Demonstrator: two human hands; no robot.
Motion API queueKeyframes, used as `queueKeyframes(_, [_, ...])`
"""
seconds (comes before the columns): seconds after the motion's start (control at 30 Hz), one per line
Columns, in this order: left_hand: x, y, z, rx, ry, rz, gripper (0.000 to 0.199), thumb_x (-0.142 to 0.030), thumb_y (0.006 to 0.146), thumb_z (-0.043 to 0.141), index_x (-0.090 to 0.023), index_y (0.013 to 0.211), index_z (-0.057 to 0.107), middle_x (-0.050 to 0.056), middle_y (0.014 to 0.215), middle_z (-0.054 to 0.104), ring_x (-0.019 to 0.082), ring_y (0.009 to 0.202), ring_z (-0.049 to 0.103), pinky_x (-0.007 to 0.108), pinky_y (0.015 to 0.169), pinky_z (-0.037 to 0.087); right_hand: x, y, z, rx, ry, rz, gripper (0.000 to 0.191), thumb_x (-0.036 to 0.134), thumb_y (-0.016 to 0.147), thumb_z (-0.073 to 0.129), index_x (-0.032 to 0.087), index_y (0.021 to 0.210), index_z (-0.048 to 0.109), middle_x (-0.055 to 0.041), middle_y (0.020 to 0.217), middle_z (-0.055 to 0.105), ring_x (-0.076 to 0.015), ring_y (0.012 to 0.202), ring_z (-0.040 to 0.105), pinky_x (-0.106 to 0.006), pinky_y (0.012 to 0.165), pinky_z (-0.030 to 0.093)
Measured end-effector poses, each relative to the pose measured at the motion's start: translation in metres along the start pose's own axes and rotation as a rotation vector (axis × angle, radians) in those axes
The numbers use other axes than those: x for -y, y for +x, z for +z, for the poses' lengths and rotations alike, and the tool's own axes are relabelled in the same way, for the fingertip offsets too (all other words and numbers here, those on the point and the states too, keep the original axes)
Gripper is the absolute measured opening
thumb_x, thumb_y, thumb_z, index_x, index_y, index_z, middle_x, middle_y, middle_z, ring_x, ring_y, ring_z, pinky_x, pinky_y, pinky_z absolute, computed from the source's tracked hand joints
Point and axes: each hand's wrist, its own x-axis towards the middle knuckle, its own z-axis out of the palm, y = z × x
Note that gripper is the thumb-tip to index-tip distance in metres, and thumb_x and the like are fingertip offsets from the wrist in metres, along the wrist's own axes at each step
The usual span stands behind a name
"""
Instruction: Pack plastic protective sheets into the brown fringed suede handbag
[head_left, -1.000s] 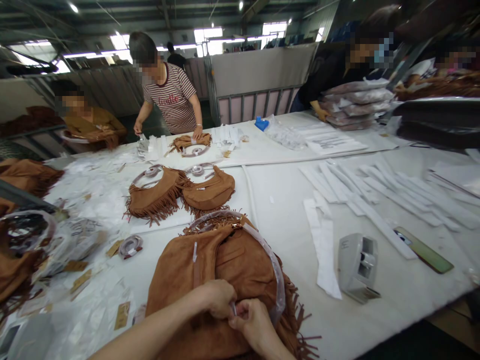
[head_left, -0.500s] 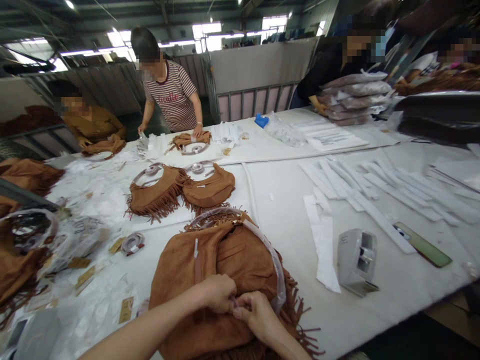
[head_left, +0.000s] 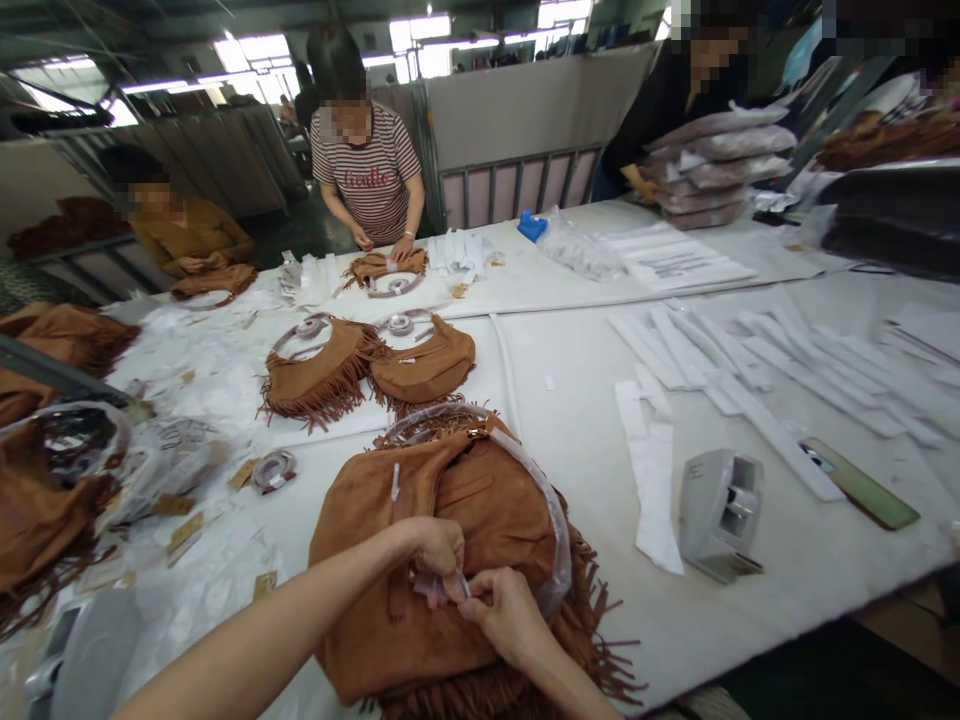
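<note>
A brown suede handbag (head_left: 360,640) with long fringe lies in front of me, its curved handle (head_left: 556,530) wrapped in clear plastic. Over its middle, my left hand (head_left: 435,550) is closed on a small piece of clear plastic wrap (head_left: 429,584). My right hand (head_left: 506,612) pinches the same plastic at its right end, fingertips close to those of the left. What lies under the wrap is hidden by my fingers. A zipper pull (head_left: 395,482) in whitish wrapping shows on the bag above my left hand.
A grey tape dispenser (head_left: 709,515), a phone (head_left: 862,485) and white strips (head_left: 651,470) lie right. Fringed bags (head_left: 319,370) and a coiled strap (head_left: 274,470) sit ahead and left. Another dispenser (head_left: 97,650) stands near left. Co-workers work across the table.
My fingertips have shifted slightly, and more of the clear wrap shows between them. Across the table, the person in stripes has brought one hand in toward a bag. My view has shifted a little.
</note>
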Motion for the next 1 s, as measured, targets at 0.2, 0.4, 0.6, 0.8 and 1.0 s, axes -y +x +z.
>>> queueKeyframes(0.2, [0.001, -0.006, 0.009, -0.193, 0.193, 0.024, 0.028, -0.035, 0.044, 0.082, -0.016, 0.055, 0.064, 0.001, 0.048, 0.060, 0.014, 0.042, 0.053, 0.027, 0.043, 0.044, 0.000, -0.002, 0.001, 0.034, 0.005, -0.079, 0.021, 0.029, 0.073, 0.057, 0.014, 0.072, 0.071, -0.0005, 0.061, 0.063, -0.0123, 0.057, 0.048, -0.023, 0.050, 0.025])
queueKeyframes(0.4, [0.009, -0.018, 0.018, -0.274, 0.211, 0.081, 0.014, -0.028, 0.057, 0.070, -0.017, 0.065, 0.066, -0.002, 0.050, 0.056, 0.012, 0.045, 0.052, 0.022, 0.044, 0.040, 0.000, -0.004, -0.001, 0.054, -0.106, -0.159, 0.014, 0.022, 0.072, 0.055, 0.016, 0.069, 0.066, 0.0000, 0.065, 0.061, -0.0130, 0.063, 0.050, -0.024, 0.055, 0.027])
queueKeyframes(0.6, [0.008, -0.033, 0.030, -0.514, 0.573, 0.205, 0.018, -0.025, 0.058, 0.063, -0.018, 0.073, 0.069, 0.000, 0.062, 0.062, 0.013, 0.054, 0.050, 0.021, 0.047, 0.035, 0.002, -0.006, 0.001, 0.050, -0.078, -0.167, 0.011, 0.018, 0.070, 0.055, 0.018, 0.070, 0.065, 0.0003, 0.066, 0.061, -0.0130, 0.064, 0.051, -0.023, 0.056, 0.029])
queueKeyframes(0.8, [0.010, -0.036, 0.040, -0.559, 0.630, 0.228, 0.024, -0.023, 0.066, 0.054, -0.016, 0.083, 0.070, 0.007, 0.074, 0.069, 0.017, 0.060, 0.058, 0.022, 0.047, 0.037, 0.006, -0.009, 0.001, 0.051, -0.034, -0.172, 0.018, 0.027, 0.079, 0.051, 0.018, 0.074, 0.066, 0.0004, 0.062, 0.062, -0.0130, 0.058, 0.052, -0.022, 0.051, 0.028])
queueKeyframes(1.0, [0.004, -0.034, 0.052, -0.589, 0.721, 0.151, 0.029, -0.024, 0.074, 0.049, -0.009, 0.086, 0.070, 0.021, 0.084, 0.069, 0.030, 0.075, 0.066, 0.035, 0.061, 0.051, -0.003, -0.010, 0.008, -0.083, -0.110, -0.172, 0.023, 0.019, 0.081, 0.046, 0.018, 0.064, 0.062, -0.0011, 0.063, 0.065, -0.0148, 0.062, 0.059, -0.024, 0.055, 0.031])
